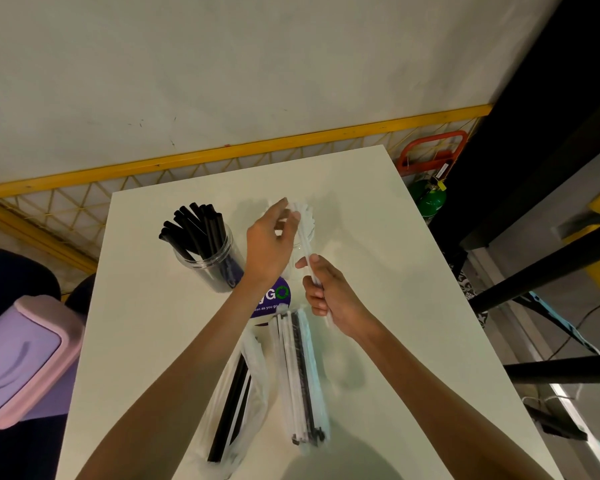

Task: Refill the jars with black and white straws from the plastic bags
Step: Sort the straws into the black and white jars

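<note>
A clear jar (211, 268) full of black straws (194, 230) stands left of centre on the white table (378, 237). Beside it a second clear jar (300, 249) holds white straws (303, 214), mostly hidden behind my hands. My right hand (329, 296) grips a white straw (307, 252) near its lower end and angles it up toward that jar. My left hand (271, 244) hovers over the jar with fingers touching the straw tops. Nearer to me lie a plastic bag with black straws (236, 396) and a bundle of mixed white and black straws (302, 375).
A purple round sticker (274, 299) sits on the table between the jars and the bags. A pink and purple bin (21, 358) stands left of the table. A yellow rail, a green bottle (430, 199) and an orange frame are behind the far right corner.
</note>
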Tool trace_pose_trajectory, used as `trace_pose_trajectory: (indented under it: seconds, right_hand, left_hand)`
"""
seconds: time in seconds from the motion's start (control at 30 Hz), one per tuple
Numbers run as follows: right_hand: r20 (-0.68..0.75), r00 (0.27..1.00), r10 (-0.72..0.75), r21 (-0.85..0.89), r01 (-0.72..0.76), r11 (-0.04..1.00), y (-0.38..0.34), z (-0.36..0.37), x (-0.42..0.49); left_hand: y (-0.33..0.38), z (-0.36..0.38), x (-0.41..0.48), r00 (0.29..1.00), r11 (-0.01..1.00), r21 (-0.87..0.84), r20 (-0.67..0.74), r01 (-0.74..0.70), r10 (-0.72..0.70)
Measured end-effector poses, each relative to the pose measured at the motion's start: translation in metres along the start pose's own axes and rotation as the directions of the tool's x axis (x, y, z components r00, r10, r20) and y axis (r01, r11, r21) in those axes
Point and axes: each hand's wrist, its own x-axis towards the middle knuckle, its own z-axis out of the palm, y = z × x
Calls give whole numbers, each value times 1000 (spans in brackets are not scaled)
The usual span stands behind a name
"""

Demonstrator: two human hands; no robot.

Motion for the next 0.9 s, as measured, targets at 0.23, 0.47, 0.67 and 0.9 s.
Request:
trace_pose_trajectory:
  seconds: [0.23, 0.47, 0.67, 0.9]
  right_hand:
    - [38, 999, -3, -48, 5, 999, -2, 2, -3]
    - [-21, 991, 130, -5, -130, 992, -3, -1, -1]
    - [-31, 985, 171, 37, -170, 985, -4, -1, 1]
    - [-51, 984, 173, 11, -172, 985, -6, 1, 5]
  left_hand:
    - [15, -13, 7, 956, 927, -264, 194, 268, -221]
    - [33, -46, 44, 994, 991, -112, -88, -73, 64]
    - [43, -51, 54, 928, 943, 81, -166, -323, 332]
    - [6, -23, 34, 930, 895, 278, -17, -349, 367]
